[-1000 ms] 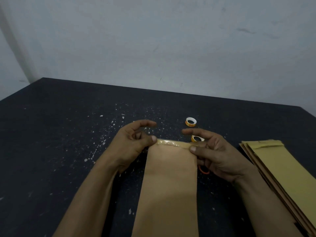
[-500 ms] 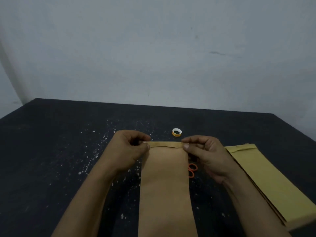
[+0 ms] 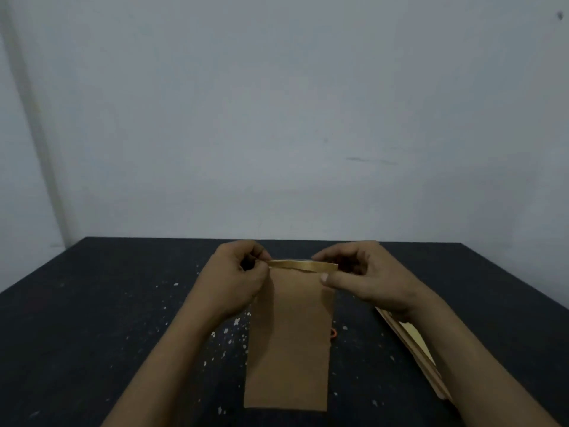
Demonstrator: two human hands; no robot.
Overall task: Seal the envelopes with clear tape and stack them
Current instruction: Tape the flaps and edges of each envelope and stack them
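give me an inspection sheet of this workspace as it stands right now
surface: dark table, flecked with white specks
job's things: brown envelope in the middle, its folded top edge glossy; stack of envelopes at right, partly hidden by the right forearm
clutter: small orange piece peeking out at the envelope's right edge, too little showing to tell what it is
hands: left hand and right hand each pinch a top corner of the envelope
cables: nothing seen
surroundings: plain pale wall behind the table

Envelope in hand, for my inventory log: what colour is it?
The envelope is plain brown; head view.
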